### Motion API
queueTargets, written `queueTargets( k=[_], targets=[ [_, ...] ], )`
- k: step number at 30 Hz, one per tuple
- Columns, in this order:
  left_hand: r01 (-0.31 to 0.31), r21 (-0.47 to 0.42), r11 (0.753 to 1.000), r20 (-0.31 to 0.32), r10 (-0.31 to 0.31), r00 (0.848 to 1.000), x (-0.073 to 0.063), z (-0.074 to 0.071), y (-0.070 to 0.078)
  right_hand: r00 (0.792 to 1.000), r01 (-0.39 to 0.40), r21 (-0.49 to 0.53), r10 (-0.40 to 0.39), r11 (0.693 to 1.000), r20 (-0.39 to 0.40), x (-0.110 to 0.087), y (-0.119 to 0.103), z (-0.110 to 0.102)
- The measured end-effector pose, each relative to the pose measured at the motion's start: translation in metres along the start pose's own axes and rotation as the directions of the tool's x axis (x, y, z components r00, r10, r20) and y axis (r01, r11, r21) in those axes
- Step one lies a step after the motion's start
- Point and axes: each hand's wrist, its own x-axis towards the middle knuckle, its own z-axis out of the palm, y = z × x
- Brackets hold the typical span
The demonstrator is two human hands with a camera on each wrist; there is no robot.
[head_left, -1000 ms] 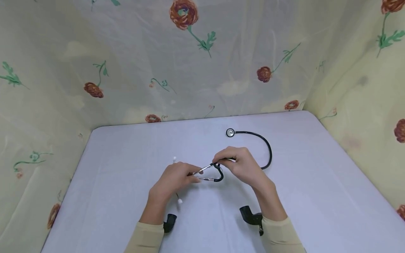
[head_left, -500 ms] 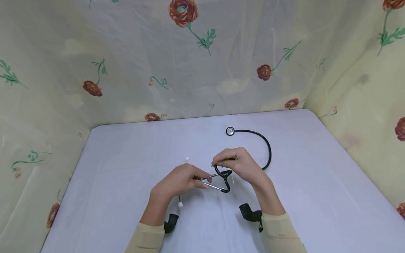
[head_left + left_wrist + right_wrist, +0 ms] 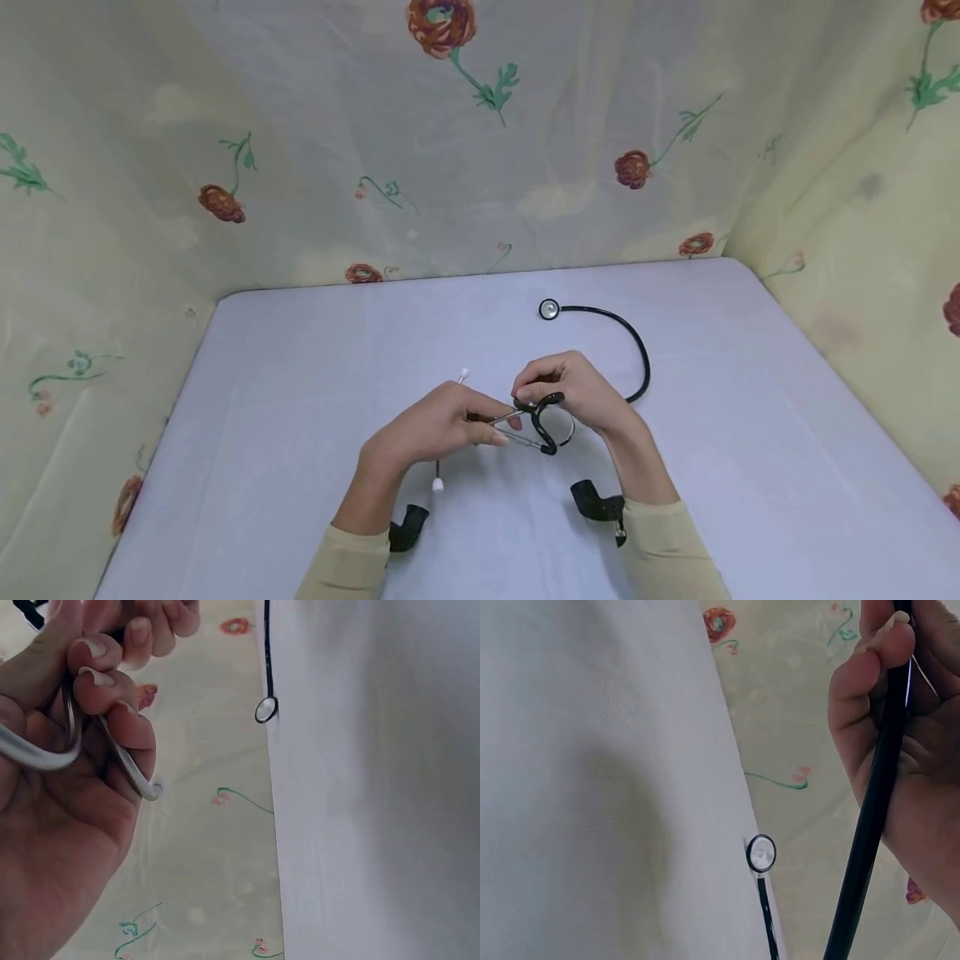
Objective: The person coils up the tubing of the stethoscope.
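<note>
A black stethoscope lies partly on the table, its silver chest piece [image 3: 549, 309] at the back and its black tubing [image 3: 637, 342] curving round to the right. My left hand [image 3: 442, 425] grips the two metal ear tubes [image 3: 131, 765], with fingers curled around them in the left wrist view. White ear tips [image 3: 438, 484] stick out on either side of that hand. Close by, my right hand [image 3: 573, 392] pinches the black tubing near its fork [image 3: 536, 412]. In the right wrist view the tube [image 3: 877, 795] runs down across the palm. A thin silver loop [image 3: 572, 429] shows below the fork.
Both hands are over a table with a white cover [image 3: 337, 350]. Flower-patterned curtains [image 3: 300, 167] enclose its back and sides. A black wrist mount [image 3: 408, 527] sits at the left sleeve, another mount [image 3: 597, 504] at the right.
My left hand has moved to the right with the ear tubes. The tubing's fork has turned and shifted right under my right hand, which keeps nearly the same place. The chest piece stays put.
</note>
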Motion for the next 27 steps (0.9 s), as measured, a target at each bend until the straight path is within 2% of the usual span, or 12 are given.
queueTargets(
  k=[5,9,13,16,20,23,27],
  targets=[
    [0.006,0.0,1.0,-0.06,-0.006,0.998,-0.001,-0.001,0.0,1.0,-0.021,-0.04,0.021,0.999,-0.007,0.001,0.0,0.001],
    [0.034,0.039,0.999,-0.149,-0.028,0.988,0.0,-0.001,-0.001,1.0,-0.009,-0.058,0.009,0.998,0.008,0.001,0.0,0.001],
    [0.097,0.105,0.99,-0.234,-0.07,0.97,-0.001,-0.003,-0.001,1.0,-0.028,-0.132,0.026,0.991,-0.016,0.004,0.001,0.001],
    [0.141,0.143,0.98,-0.27,-0.098,0.958,-0.002,-0.006,-0.002,0.998,-0.063,-0.118,0.061,0.991,-0.017,0.006,0.003,0.003],
    [0.192,0.161,0.968,-0.348,-0.126,0.929,-0.005,-0.011,-0.004,0.994,-0.105,-0.064,0.105,0.992,-0.006,0.005,0.004,0.006],
    [0.209,0.175,0.962,-0.398,-0.125,0.909,-0.006,-0.014,-0.007,0.994,-0.108,-0.076,0.109,0.991,0.01,0.005,0.004,0.009],
    [0.217,0.246,0.945,-0.427,-0.095,0.899,-0.005,-0.014,-0.013,0.995,-0.083,-0.125,0.088,0.989,0.04,0.004,0.001,0.011]
  ],
)
